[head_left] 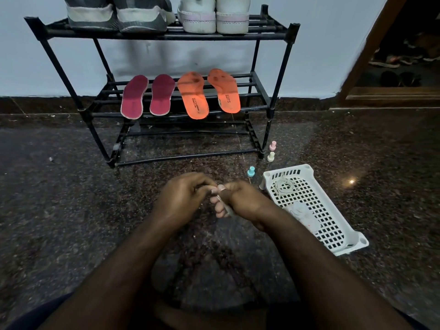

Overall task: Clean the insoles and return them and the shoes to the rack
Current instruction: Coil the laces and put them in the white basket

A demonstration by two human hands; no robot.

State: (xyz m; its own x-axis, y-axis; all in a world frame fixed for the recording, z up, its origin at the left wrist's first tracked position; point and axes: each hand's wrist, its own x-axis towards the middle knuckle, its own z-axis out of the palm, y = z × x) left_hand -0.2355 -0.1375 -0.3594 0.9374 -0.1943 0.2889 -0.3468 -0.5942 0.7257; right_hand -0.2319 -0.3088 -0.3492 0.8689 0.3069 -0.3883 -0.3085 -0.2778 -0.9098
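gripping a thin grey strip (227,208), both hands (183,196).

Black rack (277,75), three tiers, against wall. Top tier: grey shoes (119,14) at left, white shoes (214,16) at right, heels at front edge. Middle tier: two maroon insoles (147,96) left, two orange insoles (209,94) right, dark-stained, lying flat, heels overhanging front edge.

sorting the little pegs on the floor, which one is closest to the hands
The blue peg, just left of the white basket. The pink peg and cream peg stand farther back by the rack's leg.
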